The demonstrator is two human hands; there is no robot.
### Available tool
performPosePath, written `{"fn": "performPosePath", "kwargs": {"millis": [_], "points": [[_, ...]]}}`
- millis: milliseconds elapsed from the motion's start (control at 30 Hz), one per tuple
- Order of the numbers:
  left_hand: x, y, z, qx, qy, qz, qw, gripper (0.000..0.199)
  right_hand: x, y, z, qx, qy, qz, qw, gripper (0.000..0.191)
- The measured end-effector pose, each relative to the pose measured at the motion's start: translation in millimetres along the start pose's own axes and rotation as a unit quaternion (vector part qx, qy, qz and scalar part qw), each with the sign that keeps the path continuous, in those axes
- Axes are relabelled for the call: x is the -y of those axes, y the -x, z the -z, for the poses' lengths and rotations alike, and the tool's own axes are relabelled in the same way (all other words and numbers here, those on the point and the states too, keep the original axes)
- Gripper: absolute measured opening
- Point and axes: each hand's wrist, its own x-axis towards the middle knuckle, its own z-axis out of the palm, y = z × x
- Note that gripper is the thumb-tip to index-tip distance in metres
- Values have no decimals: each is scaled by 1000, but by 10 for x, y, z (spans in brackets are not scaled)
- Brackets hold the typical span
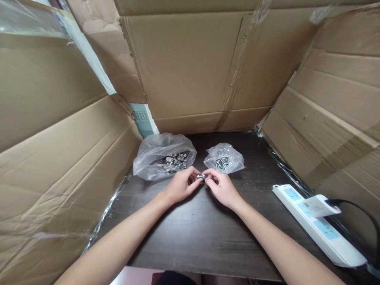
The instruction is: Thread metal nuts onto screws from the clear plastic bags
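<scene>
A small shiny metal bolt (200,176) lies sideways between my fingertips, above the dark table. My left hand (186,183) pinches its left end between thumb and forefinger. At the other end, the thumb and forefinger of my right hand (220,186) are closed on it. Fingertips cover both ends, so fine detail cannot be made out. Just behind my left hand sits an open clear plastic bag (148,160) holding several round-headed metal pieces (177,160). A smaller clear bag (236,158) with several metal screws (222,162) rests behind my right hand.
Cardboard walls (190,67) enclose the dark tabletop (190,233) at the back and both sides. On the right lies a white power strip (320,229) with a white plug-in adapter (319,206) and a black cable (356,204).
</scene>
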Motion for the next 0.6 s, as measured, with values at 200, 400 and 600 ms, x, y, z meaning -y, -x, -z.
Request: {"fn": "performPosePath", "kwargs": {"millis": [200, 400, 600], "points": [[6, 6, 0, -1, -10, 6, 1000, 19, -5, 2, 13, -16, -28, 17, 999, 25], [-3, -3, 0, -2, -13, 1, 1000, 18, -14, -13, 5, -7, -38, -1, 999, 23], [-4, -5, 1, -4, -14, -1, 1000, 16, -15, -22, 14, -11, -67, -26, 997, 29]]}}
